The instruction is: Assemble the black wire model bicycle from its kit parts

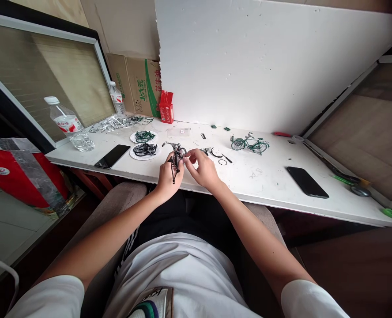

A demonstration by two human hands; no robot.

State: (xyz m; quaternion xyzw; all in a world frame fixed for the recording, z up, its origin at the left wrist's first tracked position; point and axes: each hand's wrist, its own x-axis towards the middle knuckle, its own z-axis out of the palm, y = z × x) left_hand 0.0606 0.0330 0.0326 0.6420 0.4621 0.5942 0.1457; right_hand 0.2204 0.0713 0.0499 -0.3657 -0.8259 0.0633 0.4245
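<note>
My left hand (170, 176) grips a small black model bicycle (176, 161) at the desk's front edge; its handlebar points up and away from me. Thumb and fingers of my right hand (201, 167) pinch together at the bicycle's wheel side; whatever lies between the fingertips is too small to make out. Just past my right hand lie loose black parts, among them a thin ring (222, 162) and a curved piece (216, 153). Farther right stands a green model bicycle (250, 144). Left of my hands, one white plate (133, 154) bears black bicycle parts, another (133, 137) green ones.
On the white desk (269, 176) lie a black phone (307, 181) at right and another phone (113, 156) at left. A water bottle (70, 126), a red box (166, 107) and a cardboard carton (138, 86) stand toward the left. A white board (265, 66) rises behind.
</note>
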